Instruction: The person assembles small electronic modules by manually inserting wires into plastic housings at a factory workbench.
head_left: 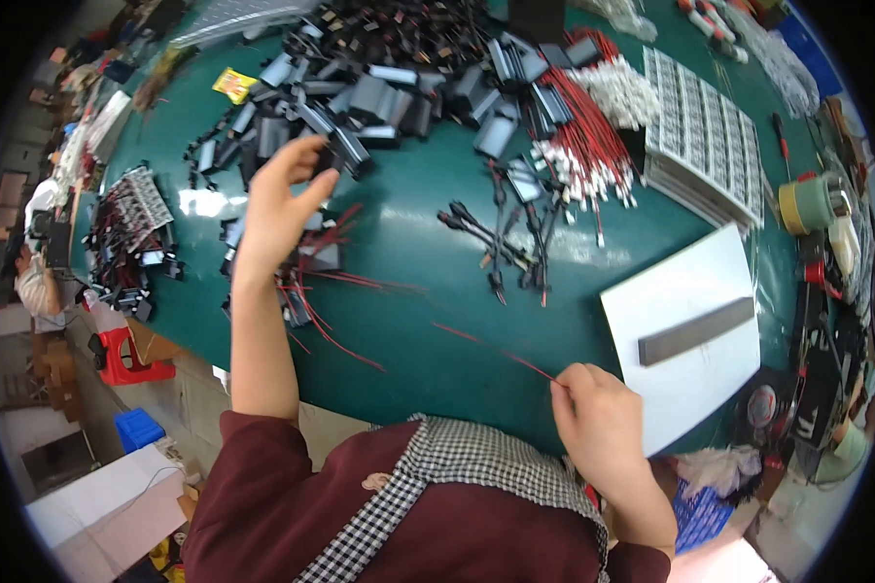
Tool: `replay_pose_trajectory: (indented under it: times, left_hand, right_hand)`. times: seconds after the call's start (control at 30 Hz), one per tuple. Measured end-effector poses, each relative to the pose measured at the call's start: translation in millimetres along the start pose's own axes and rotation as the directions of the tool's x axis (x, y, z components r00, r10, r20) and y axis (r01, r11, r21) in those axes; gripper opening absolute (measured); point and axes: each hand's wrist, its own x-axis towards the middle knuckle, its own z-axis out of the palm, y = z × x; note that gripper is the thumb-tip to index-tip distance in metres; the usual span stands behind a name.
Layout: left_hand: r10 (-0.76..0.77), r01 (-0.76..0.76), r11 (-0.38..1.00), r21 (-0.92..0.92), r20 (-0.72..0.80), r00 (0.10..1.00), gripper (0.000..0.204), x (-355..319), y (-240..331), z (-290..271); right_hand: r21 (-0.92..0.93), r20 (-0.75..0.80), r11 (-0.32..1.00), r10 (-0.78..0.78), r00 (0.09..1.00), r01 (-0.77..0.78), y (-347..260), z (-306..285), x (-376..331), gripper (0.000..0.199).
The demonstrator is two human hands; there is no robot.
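My left hand (pixel 287 194) reaches to the near side of a heap of black plastic casings (pixel 374 100). Its thumb and fingers are apart, with their tips beside one dark casing (pixel 345 146); no firm hold on it shows. Below that wrist lies a smaller group of casings with thin red wires (pixel 340 277) trailing to the right. Near the front edge of the table, my right hand (pixel 598 418) is closed in a pinch on the end of a thin red wire (pixel 496 347). The wire stretches away to the upper left.
Black cable leads (pixel 515 228) lie mid-table. Behind them is a bundle of red wires with white connectors (pixel 588 146). A stack of patterned panels (pixel 705 136) stands right, above a white board (pixel 690 398) bearing a dark bar (pixel 695 332). Another pile of parts (pixel 131 233) lies left.
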Motion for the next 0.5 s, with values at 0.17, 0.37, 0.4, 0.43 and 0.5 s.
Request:
replay_pose_trajectory:
  times: [0.17,0.37,0.4,0.43,0.5]
  left_hand:
    - [0.015,0.154,0.862,-0.483,0.326,0.945,0.045,-23.5,70.1,13.4]
    - [0.091,0.477,0.570,-0.670,0.628,0.773,0.043,-55.6,79.9,68.1]
    - [0.072,0.524,0.545,-0.655,0.659,0.749,0.043,-59.8,82.1,74.5]
    - [0.040,0.532,0.551,-0.643,0.658,0.752,0.050,-64.8,83.4,79.9]
    - [0.044,0.583,0.496,-0.643,0.690,0.723,0.050,-67.9,78.8,83.7]
  right_hand:
    - [-0.219,-0.048,0.976,0.006,0.999,-0.017,3.4,27.3,-6.1,0.024]
    - [-0.054,-0.123,0.971,-0.239,0.963,0.234,-16.4,65.8,37.3,0.038]
    - [-0.085,-0.154,0.966,-0.255,0.955,0.245,-18.4,74.9,42.0,0.029]
    - [-0.117,-0.138,0.962,-0.262,0.955,0.247,-19.4,81.7,43.0,0.025]
    - [-0.152,-0.130,0.957,-0.266,0.955,0.246,-18.7,86.9,43.2,0.021]
